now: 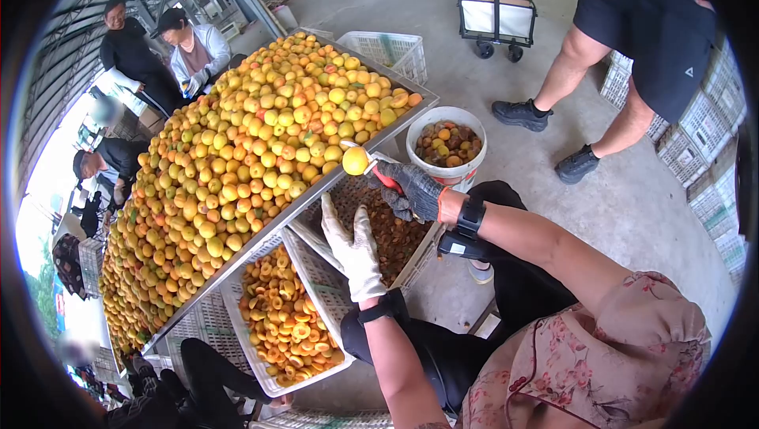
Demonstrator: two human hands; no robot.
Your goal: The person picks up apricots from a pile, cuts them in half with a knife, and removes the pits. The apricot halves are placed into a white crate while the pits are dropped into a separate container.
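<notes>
Over crates (314, 287) hang hands (353, 251) — right (415, 189) gripping a tool (371, 166).

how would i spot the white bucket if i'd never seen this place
Find the big heap of yellow-orange fruit on the metal-edged table. Near the table's rightmost corner, just beyond the person's gloved right hand, stands the white bucket. It is round and solid-walled, unlike the slatted rectangular crates nearby, and holds mixed dark and yellow fruit.
</notes>
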